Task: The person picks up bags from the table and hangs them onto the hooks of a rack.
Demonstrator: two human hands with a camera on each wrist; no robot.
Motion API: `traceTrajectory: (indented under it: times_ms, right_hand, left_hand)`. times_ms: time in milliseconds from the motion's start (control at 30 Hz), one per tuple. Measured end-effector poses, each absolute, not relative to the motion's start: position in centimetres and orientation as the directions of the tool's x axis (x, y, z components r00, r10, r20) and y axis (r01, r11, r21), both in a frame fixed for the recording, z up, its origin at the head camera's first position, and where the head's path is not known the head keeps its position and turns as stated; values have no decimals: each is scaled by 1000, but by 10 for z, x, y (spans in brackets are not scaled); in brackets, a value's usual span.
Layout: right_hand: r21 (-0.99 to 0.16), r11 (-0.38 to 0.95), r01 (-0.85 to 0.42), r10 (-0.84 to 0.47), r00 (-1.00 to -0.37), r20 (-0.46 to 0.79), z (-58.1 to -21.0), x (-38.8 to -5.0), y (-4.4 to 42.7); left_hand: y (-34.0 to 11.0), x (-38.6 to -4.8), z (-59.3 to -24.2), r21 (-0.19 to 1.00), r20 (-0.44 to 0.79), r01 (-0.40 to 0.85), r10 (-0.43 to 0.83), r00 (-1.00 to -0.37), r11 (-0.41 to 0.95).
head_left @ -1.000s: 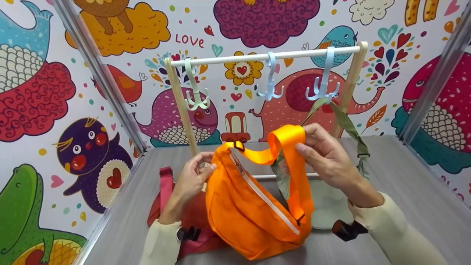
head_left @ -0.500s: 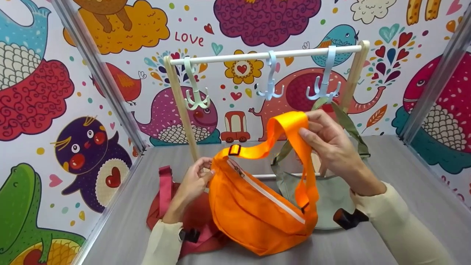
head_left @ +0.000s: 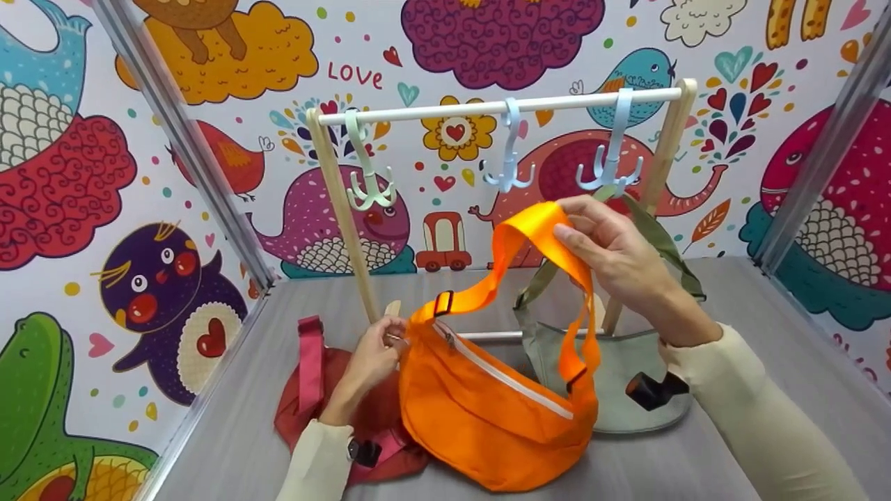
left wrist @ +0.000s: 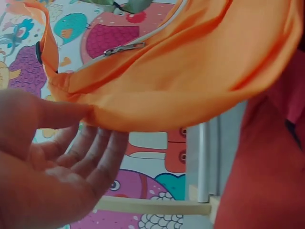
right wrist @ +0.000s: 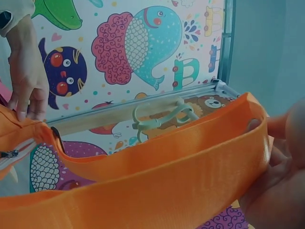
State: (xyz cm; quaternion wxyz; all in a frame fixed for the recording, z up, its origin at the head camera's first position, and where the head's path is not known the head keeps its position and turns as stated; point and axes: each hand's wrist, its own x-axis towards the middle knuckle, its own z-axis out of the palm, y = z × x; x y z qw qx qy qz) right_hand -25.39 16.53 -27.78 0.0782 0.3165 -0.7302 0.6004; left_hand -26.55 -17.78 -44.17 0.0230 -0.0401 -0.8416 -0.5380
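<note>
Before rack [head_left: 431, 111], orange bag [head_left: 487, 424] up: left hand [head_left: 376, 351] pinching upper corner [head_left: 415, 325], right hand [head_left: 619, 254] pinching strap [head_left: 532, 226]! Looks light, floppy, hardly fragile; smooth strap may slip, best gripped at top.

Red bag [head_left: 379, 410]: was partly hidden behind the left forearm [head_left: 346, 396] and the orange bag [head_left: 498, 424], head view.
Grey-green bag [head_left: 623, 362]: was partly covered by the orange bag (its seating on the blue hook [head_left: 610, 167] was too small to tell).
Rack [head_left: 445, 110]: right post was partly concealed by the right hand [head_left: 616, 247].
Left hand [left wrist: 55, 171]: was cut off by the left edge, left wrist view.
Orange strap [right wrist: 143, 186]: was cut off by the left edge, right wrist view.
</note>
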Motion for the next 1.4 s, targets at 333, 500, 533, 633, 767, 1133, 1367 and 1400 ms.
traceTrajectory:
  times_ms: [333,500,533,633,767,1133,1367,1400]
  right_hand:
    - [-821,142,-552,-484,-763,429,-281,-262,163]
    - [-822,154,-549,-496,-762,416,-282,-264,163]
    - [-823,157,-546,-496,-764,412,-281,-264,163]
    - [-826,167,-539,-497,-769,401,-280,-265,163]
    - [-823,184,-537,-505,-770,389,-278,-266,162]
    - [-771,261,-581,-519,-758,395,-259,-262,163]
    - [-756,301,-581,-522,-764,379,-253,-265,166]
    - [-756,303,-580,-525,-764,376,-253,-265,166]
  left_hand:
    - [-176,-269,-449,844,41,55,37,-998,533]
    - [-173,-270,-446,807,27,53,54,-998,589]
    - [-172,-270,-445,803,18,49,58,-998,594]
    - [-169,-272,-440,790,-14,28,63,-998,612]
    - [-165,-273,-433,757,-66,5,84,-994,654]
    - [-138,-266,-399,646,-62,103,186,-981,757]
    - [-116,-256,-370,682,2,161,218,-976,714]
    - [-112,-255,-366,694,22,180,229,-973,697]
